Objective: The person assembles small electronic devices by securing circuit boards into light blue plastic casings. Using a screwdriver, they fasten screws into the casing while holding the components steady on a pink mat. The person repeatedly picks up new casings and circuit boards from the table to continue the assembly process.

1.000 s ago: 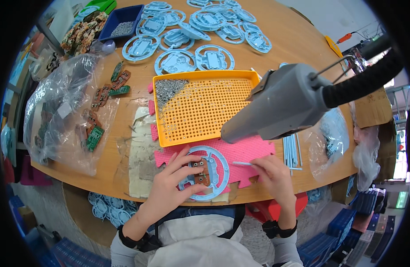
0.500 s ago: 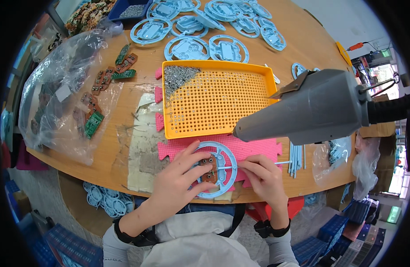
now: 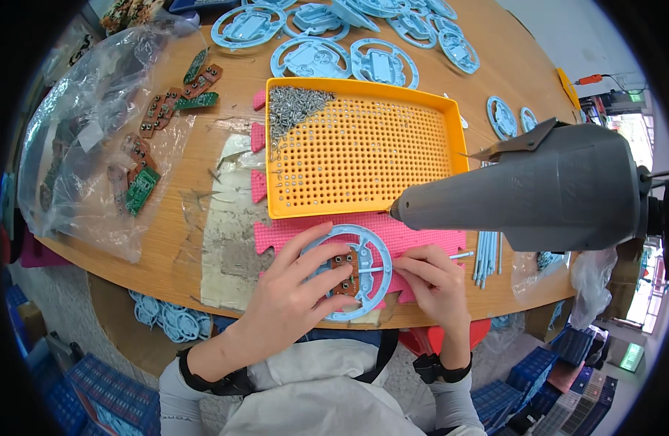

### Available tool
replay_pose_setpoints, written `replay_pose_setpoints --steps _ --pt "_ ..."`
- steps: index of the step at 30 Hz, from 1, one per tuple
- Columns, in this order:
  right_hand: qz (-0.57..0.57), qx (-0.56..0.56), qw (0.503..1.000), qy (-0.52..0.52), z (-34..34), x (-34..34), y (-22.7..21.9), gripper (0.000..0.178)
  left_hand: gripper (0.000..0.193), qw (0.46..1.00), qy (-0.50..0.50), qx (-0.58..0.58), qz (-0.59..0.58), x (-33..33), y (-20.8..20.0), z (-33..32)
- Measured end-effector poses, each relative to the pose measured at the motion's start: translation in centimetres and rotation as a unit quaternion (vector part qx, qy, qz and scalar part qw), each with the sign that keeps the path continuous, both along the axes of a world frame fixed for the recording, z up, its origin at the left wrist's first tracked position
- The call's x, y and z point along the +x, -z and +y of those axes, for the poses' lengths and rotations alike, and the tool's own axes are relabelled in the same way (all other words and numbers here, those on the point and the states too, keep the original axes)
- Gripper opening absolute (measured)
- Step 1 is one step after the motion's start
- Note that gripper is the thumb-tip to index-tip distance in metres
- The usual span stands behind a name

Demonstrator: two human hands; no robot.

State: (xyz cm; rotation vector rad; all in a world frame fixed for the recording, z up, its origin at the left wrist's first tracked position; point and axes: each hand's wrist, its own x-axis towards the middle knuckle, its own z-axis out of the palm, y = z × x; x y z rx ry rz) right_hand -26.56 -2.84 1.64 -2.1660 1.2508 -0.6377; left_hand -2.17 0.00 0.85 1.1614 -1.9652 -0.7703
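A light-blue wheel-shaped plastic part [image 3: 384,289] lies on the pink foam mat in front of me. A brown circuit board [image 3: 342,288] sits at its middle, partly covered by fingers. Spread across the wheel's left side, my left hand [image 3: 291,287] holds it down, fingertips on the board and rim. My right hand [image 3: 432,280] pinches a thin light-blue rod [image 3: 461,255] beside the right rim. A pale bar reaches from that rim toward the board; whether it is the rod's other end, I cannot tell.
Beyond the wheel stands a yellow perforated tray [image 3: 363,152] with screws heaped in one corner. A grey tool [image 3: 523,196] juts in from the right. More rods [image 3: 485,258] lie right of the mat [image 3: 429,231]. Circuit boards [image 3: 160,112] and a plastic bag [image 3: 80,145] are at left.
My view has shifted slightly, so the tray and tool appear displaced. Both hands keep their holds on the wheel and rod; the rod shows less beyond my right hand.
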Motion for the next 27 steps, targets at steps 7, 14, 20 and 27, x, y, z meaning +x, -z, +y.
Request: replay_pose_setpoints --steps 7,14,20,27 --pt "0.031 0.045 0.998 0.020 -0.3 0.5 -1.5 0.026 0.037 0.999 0.007 -0.005 -0.035 0.2 -0.1 -0.5" --pt "-0.137 0.000 0.985 0.107 -0.6 -3.6 -2.8 0.059 0.039 0.998 0.003 -0.020 -0.053 0.3 0.4 -0.7" --pt "-0.387 0.070 0.920 0.003 -6.0 6.8 -4.5 0.069 0.045 0.999 0.008 -0.010 -0.033 0.4 1.0 -0.5" --pt "-0.409 -0.010 0.910 -0.071 -8.1 7.6 -8.4 0.048 0.040 0.999 0.014 -0.018 -0.035 0.7 1.1 -0.6"
